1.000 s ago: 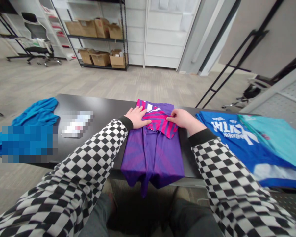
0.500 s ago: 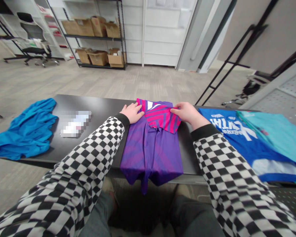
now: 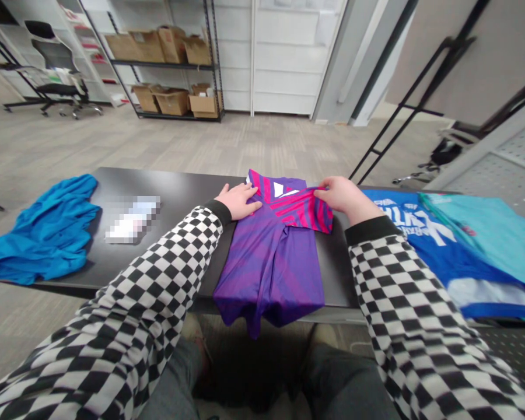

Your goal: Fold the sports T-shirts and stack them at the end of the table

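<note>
A purple jersey [image 3: 271, 262] with pink-striped sleeves lies partly folded on the dark table, its lower end hanging over the front edge. My left hand [image 3: 237, 201] rests on the jersey's upper left side, fingers spread over the cloth. Pinched in my right hand [image 3: 343, 195] is the pink-striped sleeve [image 3: 304, 209], which lies across the upper part and sticks out past the right side. A white patch shows near the collar.
On the table's [image 3: 179, 184] left lie a crumpled blue garment [image 3: 48, 233] and a blurred flat item [image 3: 133, 220]. To the right are a blue jersey [image 3: 424, 251] with white lettering and a turquoise garment [image 3: 494, 233]. Shelves with cardboard boxes [image 3: 170, 102] stand behind.
My right hand has moved a little to the right, drawing the striped sleeve outward. The jersey's upper part has shifted right with it; my left hand has slid slightly the same way.
</note>
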Demonstrator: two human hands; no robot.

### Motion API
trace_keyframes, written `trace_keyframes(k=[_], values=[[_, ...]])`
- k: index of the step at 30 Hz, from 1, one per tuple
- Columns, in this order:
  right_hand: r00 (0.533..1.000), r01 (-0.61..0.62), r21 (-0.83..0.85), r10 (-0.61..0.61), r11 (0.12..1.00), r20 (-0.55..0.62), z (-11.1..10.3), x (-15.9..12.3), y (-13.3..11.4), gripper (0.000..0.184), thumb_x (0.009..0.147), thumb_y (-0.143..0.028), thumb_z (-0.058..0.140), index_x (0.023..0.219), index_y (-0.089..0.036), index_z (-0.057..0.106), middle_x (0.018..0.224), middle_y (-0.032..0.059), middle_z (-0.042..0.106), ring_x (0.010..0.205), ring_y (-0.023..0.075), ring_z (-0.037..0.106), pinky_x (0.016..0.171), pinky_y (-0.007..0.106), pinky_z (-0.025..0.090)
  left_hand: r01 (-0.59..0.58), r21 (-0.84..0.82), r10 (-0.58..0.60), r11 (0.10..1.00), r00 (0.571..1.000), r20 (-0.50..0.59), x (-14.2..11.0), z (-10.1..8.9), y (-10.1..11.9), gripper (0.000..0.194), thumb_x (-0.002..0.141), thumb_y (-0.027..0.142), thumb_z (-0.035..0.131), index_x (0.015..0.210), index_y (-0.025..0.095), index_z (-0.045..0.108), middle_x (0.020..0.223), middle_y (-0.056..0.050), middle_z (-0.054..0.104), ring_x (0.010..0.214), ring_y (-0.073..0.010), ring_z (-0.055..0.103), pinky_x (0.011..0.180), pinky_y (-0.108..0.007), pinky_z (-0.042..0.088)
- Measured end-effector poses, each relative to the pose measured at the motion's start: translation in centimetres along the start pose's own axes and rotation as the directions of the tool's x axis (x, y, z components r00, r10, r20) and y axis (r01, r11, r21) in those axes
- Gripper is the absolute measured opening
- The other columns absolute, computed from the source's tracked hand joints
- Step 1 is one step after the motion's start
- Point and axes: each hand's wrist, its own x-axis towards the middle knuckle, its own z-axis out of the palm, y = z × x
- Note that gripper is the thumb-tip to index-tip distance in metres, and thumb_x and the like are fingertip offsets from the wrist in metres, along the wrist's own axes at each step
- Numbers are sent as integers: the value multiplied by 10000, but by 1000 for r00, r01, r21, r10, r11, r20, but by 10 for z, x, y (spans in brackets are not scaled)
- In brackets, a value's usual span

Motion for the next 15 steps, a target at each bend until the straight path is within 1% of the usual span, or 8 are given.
trace_keyframes(k=[2,4,8,10,12,14,15], values=[[998,37,-17,-38,999,-44,9,1,-3,243,1005,-337,731,1098,-160,869,1045,143,848,1002,297,767,891,348,568,49,27,-49,998,999,5,1,0,-2,797,1116,675,364,1823,308,354,1908,-74,281,1767,-411,234,1396,-762,124],[995,63,-22,-65,998,-71,17,1,-7,261,1013,-347,727,1123,-160,872,1074,150,852,1042,305,769,938,355,566,90,47,-91,995,996,12,2,0,-6,759,1125,620,354,1823,323,354,1910,-54,281,1766,-429,224,1391,-772,136],[993,65,9,-64,998,-99,27,0,-17,256,1032,-358,718,1110,-167,868,1075,153,851,1042,310,774,962,372,567,157,76,-159,985,987,16,-1,-6,-16,722,1122,459,327,1819,276,368,1914,-74,267,1760,-437,235,1373,-802,180],[992,73,41,-68,996,-104,29,-1,-21,249,1048,-364,713,1105,-171,860,1084,148,851,1039,303,774,960,369,565,180,98,-181,979,983,1,-3,-10,-19,710,1091,354,351,1789,248,428,1905,-100,291,1758,-422,252,1372,-796,208],[993,81,73,-74,994,-87,29,-2,-23,283,1064,-403,717,1157,-168,845,1116,149,850,1043,297,775,954,362,564,169,90,-164,982,985,-63,-5,-14,-19,710,1048,273,394,1750,232,488,1884,-123,342,1752,-382,285,1389,-750,237],[997,62,87,-58,994,-53,28,-3,-24,391,1068,-484,730,1256,-153,817,1170,166,843,1059,300,775,947,362,566,93,44,-87,995,987,-133,-5,-15,-14,724,1033,242,403,1752,220,485,1872,-126,371,1746,-324,316,1414,-654,268],[999,42,80,-40,996,-28,27,-2,-23,448,1063,-528,736,1283,-145,806,1183,177,840,1062,306,775,939,365,568,39,21,-35,999,989,-144,-5,-15,-10,722,1047,254,390,1764,217,467,1874,-119,368,1746,-299,319,1422,-602,278]])
